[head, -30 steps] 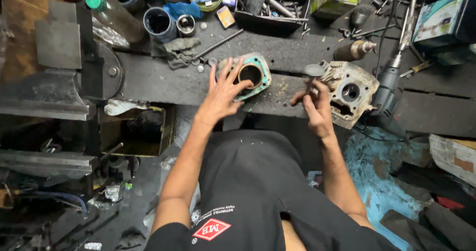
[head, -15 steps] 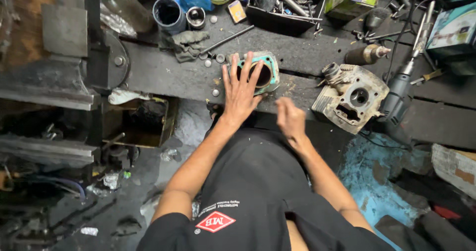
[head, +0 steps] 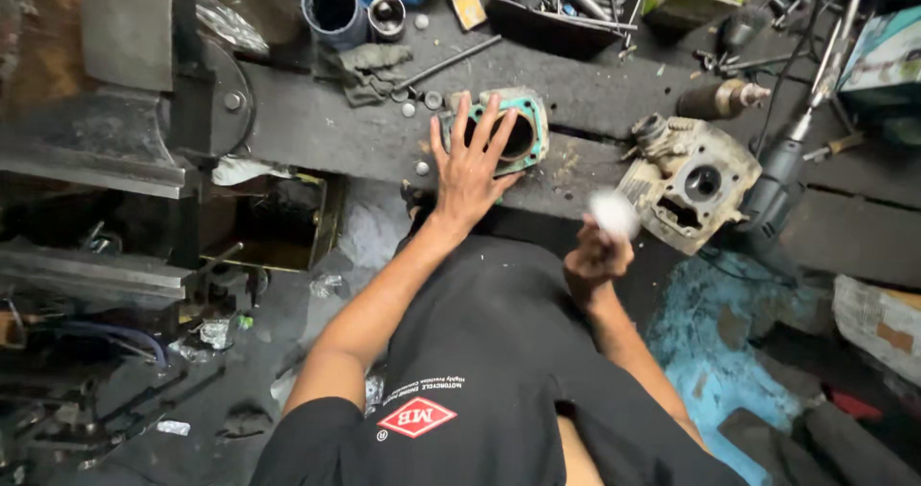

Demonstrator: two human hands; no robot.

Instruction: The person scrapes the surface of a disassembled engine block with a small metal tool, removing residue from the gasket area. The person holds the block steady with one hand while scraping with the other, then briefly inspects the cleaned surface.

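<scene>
Pressing my left hand (head: 472, 165), fingers spread flat, on the green-gasketed engine cylinder (head: 518, 131); my right hand (head: 597, 248) clenches a white wad (head: 614, 213), grimy cylinder head (head: 691, 184) just beyond.

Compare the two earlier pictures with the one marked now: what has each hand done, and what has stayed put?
The right hand left the grey engine casing, drew back toward the body, and now holds up a small white wad, blurred. The left hand stayed spread flat over the green-rimmed cylinder block. Block, casing and the electric tool beside it lie where they were on the bench.
</scene>
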